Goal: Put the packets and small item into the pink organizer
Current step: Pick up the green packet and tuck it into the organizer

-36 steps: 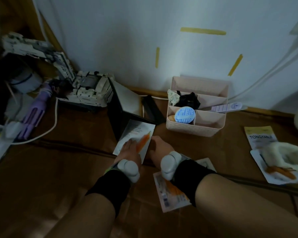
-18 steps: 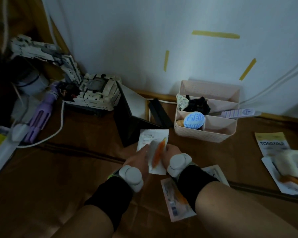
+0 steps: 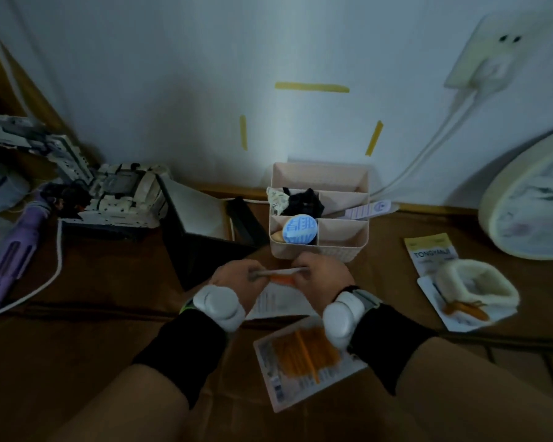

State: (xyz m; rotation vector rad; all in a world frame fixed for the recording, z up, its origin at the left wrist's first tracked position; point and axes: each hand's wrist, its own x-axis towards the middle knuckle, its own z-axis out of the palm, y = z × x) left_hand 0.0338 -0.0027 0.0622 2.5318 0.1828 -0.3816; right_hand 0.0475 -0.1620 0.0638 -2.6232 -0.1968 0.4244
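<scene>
The held packet [image 3: 280, 274] was seen edge-on, its print hidden. The lower packet [image 3: 304, 362] was blurred and partly covered by the right hand's [image 3: 324, 275] wrist.

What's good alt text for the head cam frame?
Both hands, left hand and right hand, hold a white packet edge-on just in front of a pink organizer standing against a white wall. More packets lie on the brown surface: one with orange contents below the wrists, a yellow-topped one to the right.
</scene>
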